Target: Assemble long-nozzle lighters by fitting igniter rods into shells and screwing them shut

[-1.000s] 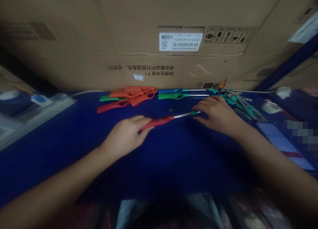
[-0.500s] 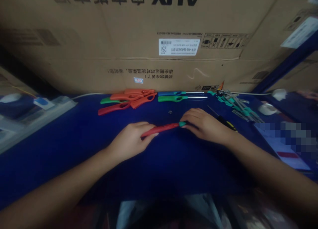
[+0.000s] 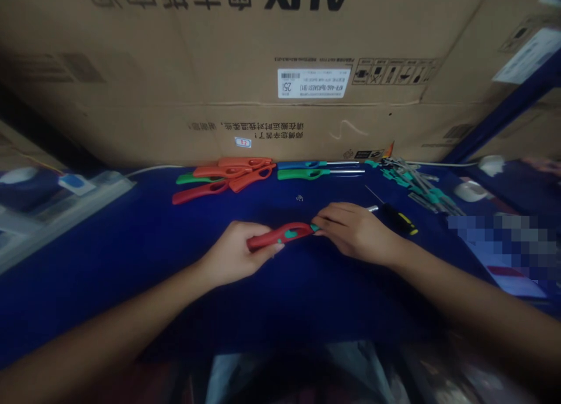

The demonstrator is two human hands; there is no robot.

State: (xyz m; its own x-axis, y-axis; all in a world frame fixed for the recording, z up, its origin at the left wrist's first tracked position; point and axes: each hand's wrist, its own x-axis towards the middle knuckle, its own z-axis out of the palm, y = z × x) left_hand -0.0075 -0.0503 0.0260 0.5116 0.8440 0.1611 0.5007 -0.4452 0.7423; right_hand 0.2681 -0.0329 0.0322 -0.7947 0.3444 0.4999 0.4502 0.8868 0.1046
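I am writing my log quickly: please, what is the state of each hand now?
Left hand: closed, holding the red handle.
Right hand: closed, pinching the green collar at the end of that handle.

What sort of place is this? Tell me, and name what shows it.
Probably a small workshop: a black-and-yellow screwdriver lies on the blue tabletop, orange handles are piled at the back, and a heap of metal rods with green parts lies toward the right.

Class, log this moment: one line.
left hand: gripping red plastic handle; right hand: holding green collar at handle's end; black-yellow screwdriver: on blue table
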